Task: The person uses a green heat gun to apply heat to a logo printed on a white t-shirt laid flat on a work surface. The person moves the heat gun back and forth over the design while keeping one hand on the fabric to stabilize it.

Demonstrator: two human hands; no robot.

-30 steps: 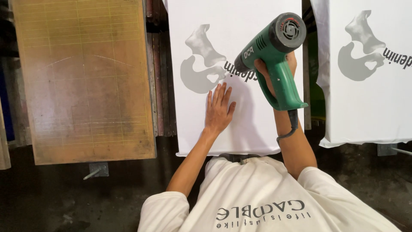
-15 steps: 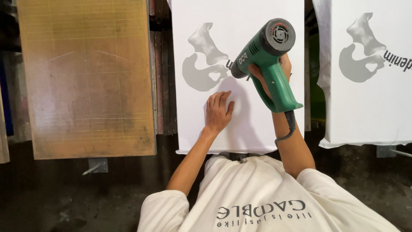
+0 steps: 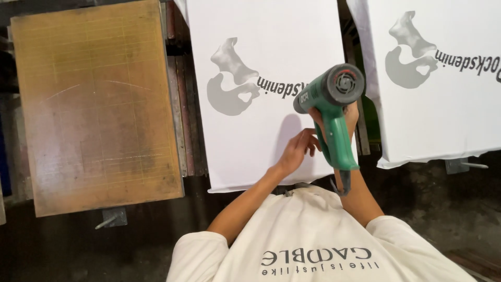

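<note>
Right hand (image 3: 342, 117) clenched on green heat gun (image 3: 330, 107) above white shirt (image 3: 266, 62); left hand (image 3: 297, 149) released, fingers curled, near shirt's lower edge.

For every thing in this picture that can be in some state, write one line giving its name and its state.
heat gun: gripped by its handle, raised above the shirt, nozzle angled down
right hand: closed around the handle
left hand: fingers loosely curled, by the shirt
middle white shirt: spread flat, grey print showing
right white shirt: spread flat, printed
wooden board: bare, scuffed
</note>
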